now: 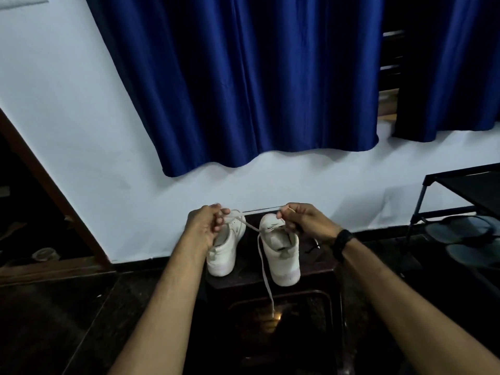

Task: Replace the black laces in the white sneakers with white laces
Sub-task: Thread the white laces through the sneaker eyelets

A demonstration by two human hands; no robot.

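Both hands are working a white lace [263, 262] over the two white sneakers: left hand [207, 226] is pinching one end with curled fingers, right hand [300, 219] is pinching the other, black band [342, 243] sitting on that wrist. Slack is hanging down off the near edge of the dark bench [243, 277]. Left sneaker [226, 253] and right sneaker [282, 257] are standing side by side toward its far edge, by the white wall [81, 131]. Blue curtains [243, 77] are hanging above, and a black rack [460, 209] is holding slippers off right.
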